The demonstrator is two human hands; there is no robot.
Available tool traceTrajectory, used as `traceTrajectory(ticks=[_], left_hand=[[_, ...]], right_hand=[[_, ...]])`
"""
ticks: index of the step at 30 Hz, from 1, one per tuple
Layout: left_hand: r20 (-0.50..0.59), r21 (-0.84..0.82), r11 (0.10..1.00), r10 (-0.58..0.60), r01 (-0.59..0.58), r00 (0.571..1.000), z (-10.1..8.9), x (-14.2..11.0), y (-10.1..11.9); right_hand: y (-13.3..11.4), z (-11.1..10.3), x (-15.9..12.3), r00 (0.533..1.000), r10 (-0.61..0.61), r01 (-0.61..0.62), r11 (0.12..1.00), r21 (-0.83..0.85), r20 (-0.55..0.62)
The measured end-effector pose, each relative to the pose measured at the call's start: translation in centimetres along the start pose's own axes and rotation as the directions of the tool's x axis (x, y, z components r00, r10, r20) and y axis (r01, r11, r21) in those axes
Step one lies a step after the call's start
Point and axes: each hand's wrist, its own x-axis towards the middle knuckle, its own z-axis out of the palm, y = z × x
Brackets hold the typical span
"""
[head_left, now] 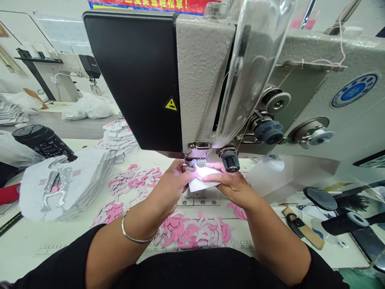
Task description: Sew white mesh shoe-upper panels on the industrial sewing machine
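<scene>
Left hand (pixel 172 182) and right hand (pixel 235 186) pinch white fabric (pixel 199 184) from opposite sides, apparently steadying it beneath the sewing machine (pixel 204 80).

We find the scene bright in general, with pale and quite even light over the table (pixel 30 239), while a stronger white light shines below the head of the sewing machine (pixel 204 80) and makes the upper part of the fabric piece (pixel 202 184) so white that its texture is lost, with a glow also on the fingers (pixel 224 176). We notice long streaks of glare on the clear tube (pixel 251 72), and the black cover (pixel 135 76) stays dark. Toward the edges we see wide-angle stretching, and the farther machine (pixel 67 76) looks leaning and somewhat soft.
</scene>
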Motion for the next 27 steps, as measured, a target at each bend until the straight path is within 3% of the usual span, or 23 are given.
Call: traceTrajectory(ticks=[10, 15, 27], left_hand=[[0.006, 0.077, 0.994, 0.071, -0.071, 0.997, -0.51, 0.17, -0.69], [-0.001, 0.077, 0.995, 0.066, -0.065, 0.998, -0.43, 0.03, -0.77], [0.035, 0.13, 0.989, 0.069, -0.073, 0.997, -0.56, -0.3, -0.88]], right_hand=[[0.19, -0.22, 0.37, 0.999, -0.047, 0.047, 0.999, 0.002, 0.004], [0.25, -0.18, 0.29, 0.999, -0.031, 0.031, 0.998, -0.05, 0.007], [0.49, 0.19, -0.05, 1.0, -0.009, 0.009, 1.0, 0.02, 0.0]])
